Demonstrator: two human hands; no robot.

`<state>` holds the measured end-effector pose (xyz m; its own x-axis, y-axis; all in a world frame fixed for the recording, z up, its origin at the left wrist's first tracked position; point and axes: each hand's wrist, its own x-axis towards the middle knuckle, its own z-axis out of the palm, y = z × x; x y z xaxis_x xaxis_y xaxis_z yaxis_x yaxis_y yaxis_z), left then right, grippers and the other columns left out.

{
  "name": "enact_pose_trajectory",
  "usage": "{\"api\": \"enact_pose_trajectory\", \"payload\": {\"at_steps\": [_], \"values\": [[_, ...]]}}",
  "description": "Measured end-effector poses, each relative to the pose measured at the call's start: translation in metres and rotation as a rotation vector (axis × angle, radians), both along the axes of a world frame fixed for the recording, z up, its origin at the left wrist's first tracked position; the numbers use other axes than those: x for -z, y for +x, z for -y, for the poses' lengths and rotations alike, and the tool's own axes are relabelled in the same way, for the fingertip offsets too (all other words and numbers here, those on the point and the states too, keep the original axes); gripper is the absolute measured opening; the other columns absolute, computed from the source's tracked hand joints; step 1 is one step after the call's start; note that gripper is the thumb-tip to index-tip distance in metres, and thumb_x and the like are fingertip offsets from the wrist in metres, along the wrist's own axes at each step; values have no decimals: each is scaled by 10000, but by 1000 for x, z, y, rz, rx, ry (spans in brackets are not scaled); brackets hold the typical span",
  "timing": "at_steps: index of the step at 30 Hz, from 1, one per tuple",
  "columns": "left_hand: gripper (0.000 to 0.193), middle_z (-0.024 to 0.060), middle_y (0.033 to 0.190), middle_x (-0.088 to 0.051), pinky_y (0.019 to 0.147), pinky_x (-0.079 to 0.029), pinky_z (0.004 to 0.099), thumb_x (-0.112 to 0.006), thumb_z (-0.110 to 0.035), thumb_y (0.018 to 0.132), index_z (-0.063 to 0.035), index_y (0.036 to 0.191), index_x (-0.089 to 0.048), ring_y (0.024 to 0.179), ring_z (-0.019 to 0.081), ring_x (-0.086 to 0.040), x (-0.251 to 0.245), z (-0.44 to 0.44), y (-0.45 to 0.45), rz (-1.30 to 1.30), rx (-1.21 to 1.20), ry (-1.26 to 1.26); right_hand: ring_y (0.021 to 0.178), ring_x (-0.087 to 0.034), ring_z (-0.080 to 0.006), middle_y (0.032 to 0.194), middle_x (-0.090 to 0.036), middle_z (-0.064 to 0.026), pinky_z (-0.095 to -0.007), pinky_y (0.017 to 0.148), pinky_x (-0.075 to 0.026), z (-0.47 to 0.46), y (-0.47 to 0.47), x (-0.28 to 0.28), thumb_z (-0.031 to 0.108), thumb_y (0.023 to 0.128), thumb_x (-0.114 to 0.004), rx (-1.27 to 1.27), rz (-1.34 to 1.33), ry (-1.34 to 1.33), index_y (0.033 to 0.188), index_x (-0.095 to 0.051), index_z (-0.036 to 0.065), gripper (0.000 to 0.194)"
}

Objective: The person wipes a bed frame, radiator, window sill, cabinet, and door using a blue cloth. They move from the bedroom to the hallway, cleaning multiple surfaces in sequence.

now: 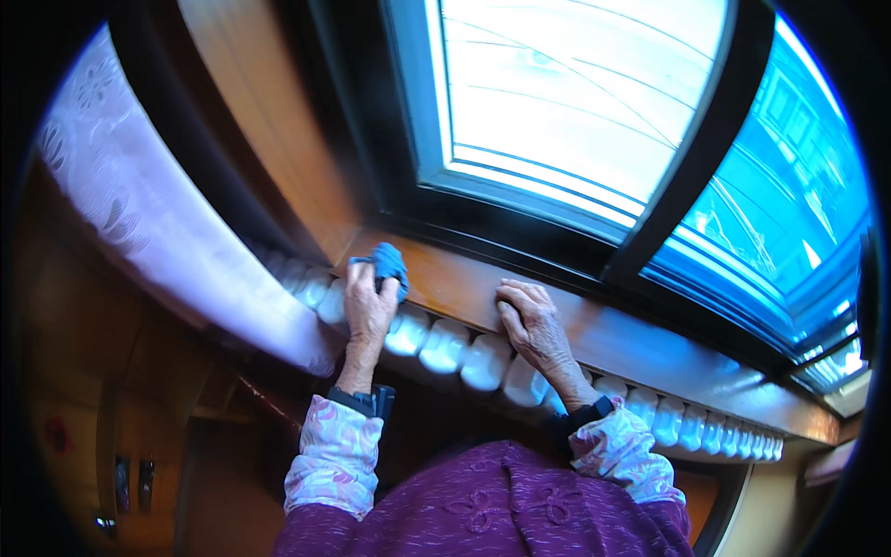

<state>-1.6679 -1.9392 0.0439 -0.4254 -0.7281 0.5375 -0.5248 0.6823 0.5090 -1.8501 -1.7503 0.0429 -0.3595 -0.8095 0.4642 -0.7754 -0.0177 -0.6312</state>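
Note:
My left hand (370, 299) grips a crumpled blue cloth (391, 270) at the left end of a wooden windowsill (445, 285), close to the corner with the wooden side frame. Farther right along the same sill, my right hand (532, 320) rests on its front edge with the fingers curled; I see nothing in it. Dark bands circle both wrists, below them patterned sleeves. Under the sill edge runs a row of white rounded columns, part of a radiator by its look (485, 362).
Behind the sill stands a dark-framed window (501, 233) with a bright pane and a blue-tinted pane. A pale patterned curtain (167, 230) hangs at the left. Wooden furniture (146, 418) with dark handles is at the lower left.

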Motion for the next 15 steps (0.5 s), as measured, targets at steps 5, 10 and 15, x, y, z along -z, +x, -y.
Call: {"api": "enact_pose_trajectory", "payload": {"at_steps": [5, 10, 15], "values": [[354, 174, 1010, -547, 806, -514, 409, -678, -167, 720, -27, 1034, -592, 962, 337, -593, 9, -98, -58, 96, 408, -3, 1138, -543, -316, 1193, -591, -163, -373, 972, -425, -14, -4, 2, 113, 895, -528, 116, 168, -166, 1108, -613, 25, 246], [238, 164, 915, -532, 700, -480, 421, -665, -139, 731, -32, 925, -577, 814, 302, -570, 9, -54, -74, -17, 314, -14, 1151, -527, -310, 1218, -579, -146, -379, 989, -406, -84, -22, 7, 86, 872, -539, 381, 55, -193, 1125, -611, 44, 266], [206, 224, 906, -520, 757, -455, 469, -584, -132, 814, 35, 929, -545, 819, 385, -555, 5, 10, -73, 200, -129, 38, 1160, -508, -326, 1242, -556, -166, -403, 1010, -375, -137, -30, 14, 176, 849, -571, 652, 84, -107, 1176, -578, 34, 357]]}}
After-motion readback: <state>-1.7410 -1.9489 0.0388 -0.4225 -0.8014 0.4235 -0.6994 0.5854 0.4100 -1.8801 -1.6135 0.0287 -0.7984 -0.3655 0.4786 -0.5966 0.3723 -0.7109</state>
